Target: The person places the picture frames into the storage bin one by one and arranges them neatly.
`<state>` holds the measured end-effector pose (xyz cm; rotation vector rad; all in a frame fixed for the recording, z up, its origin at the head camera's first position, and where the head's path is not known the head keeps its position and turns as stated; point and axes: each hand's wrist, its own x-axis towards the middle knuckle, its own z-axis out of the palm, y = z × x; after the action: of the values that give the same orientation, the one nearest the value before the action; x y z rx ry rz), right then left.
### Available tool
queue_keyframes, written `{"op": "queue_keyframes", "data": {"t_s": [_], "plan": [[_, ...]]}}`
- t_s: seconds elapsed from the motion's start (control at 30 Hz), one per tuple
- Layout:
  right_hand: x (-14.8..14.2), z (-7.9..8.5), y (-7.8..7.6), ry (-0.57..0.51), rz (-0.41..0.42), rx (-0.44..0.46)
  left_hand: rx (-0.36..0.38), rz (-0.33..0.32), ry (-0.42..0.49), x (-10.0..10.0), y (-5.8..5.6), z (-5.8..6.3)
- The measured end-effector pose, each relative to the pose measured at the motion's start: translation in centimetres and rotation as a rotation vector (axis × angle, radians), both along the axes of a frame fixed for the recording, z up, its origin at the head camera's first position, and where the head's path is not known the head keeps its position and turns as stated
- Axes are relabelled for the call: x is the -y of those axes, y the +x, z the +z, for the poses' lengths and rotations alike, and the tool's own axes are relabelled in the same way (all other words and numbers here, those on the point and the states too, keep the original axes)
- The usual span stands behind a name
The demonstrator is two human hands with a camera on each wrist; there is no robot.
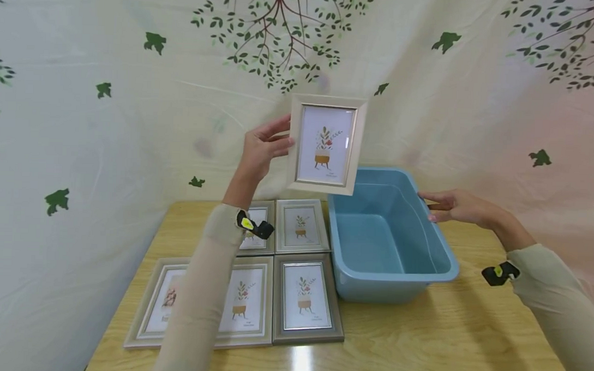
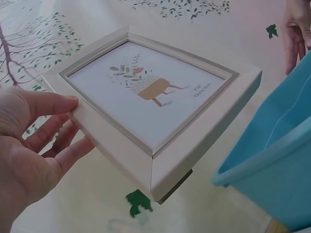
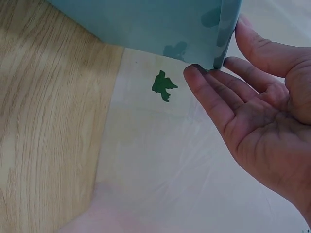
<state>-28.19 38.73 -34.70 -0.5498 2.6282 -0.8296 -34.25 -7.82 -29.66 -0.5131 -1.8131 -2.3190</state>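
My left hand [image 1: 260, 150] holds a cream picture frame [image 1: 294, 147] up by its left edge, above the table's back. In the left wrist view, the thumb [image 2: 68, 103] lies on the frame's front border and the other fingers reach behind it. The frame shows a potted-plant print under glass and is slightly tilted. To its lower right stands a blue plastic tub [image 1: 373, 240], with nothing visible inside. My right hand [image 1: 460, 207] pinches the tub's right rim; in the right wrist view, the thumb and fingers [image 3: 206, 92] lie on either side of the rim.
Several picture frames lie on the wooden table [image 1: 399, 342] left of the tub, including a dark one [image 1: 307, 339] and a lighter one [image 1: 321, 224] behind it. My left forearm covers part of them. A leaf-printed curtain [image 1: 131, 147] hangs behind the table.
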Motion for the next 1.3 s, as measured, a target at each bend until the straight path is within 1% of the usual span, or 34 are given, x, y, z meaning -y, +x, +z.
{"op": "queue_keyframes", "data": {"t_s": [0.1, 0.2, 0.4, 0.53, 0.77, 1.0, 1.1, 1.3], "plan": [[-0.1, -0.1, 0.0, -0.002, -0.008, 0.001, 0.009, -0.001, -0.008, -1.4, -0.3, 0.0], [-0.3, -0.4, -0.1, 0.000, -0.013, -0.001, 0.020, -0.007, -0.016, -2.7, -0.5, -0.2], [-0.5, -0.7, -0.2, 0.011, -0.006, -0.025, 0.029, -0.016, -0.023, -4.9, -1.2, -1.1], [-0.5, -0.7, -0.3, 0.020, 0.007, -0.042, 0.014, -0.013, -0.024, -6.2, -1.5, -1.6], [-0.1, -0.3, -0.5, 0.049, 0.030, -0.049, 0.020, -0.015, -0.009, -8.1, -2.1, -2.2], [-0.1, 0.2, -0.5, 0.036, 0.057, -0.032, 0.034, -0.008, -0.006, -9.7, -2.5, -2.5], [0.0, 0.4, -0.6, 0.037, 0.060, -0.021, 0.020, -0.004, -0.030, -10.3, -2.6, -2.7], [0.4, 0.6, -0.9, 0.081, 0.056, -0.033, -0.007, 0.011, -0.122, -11.6, -2.9, -3.0]]}}
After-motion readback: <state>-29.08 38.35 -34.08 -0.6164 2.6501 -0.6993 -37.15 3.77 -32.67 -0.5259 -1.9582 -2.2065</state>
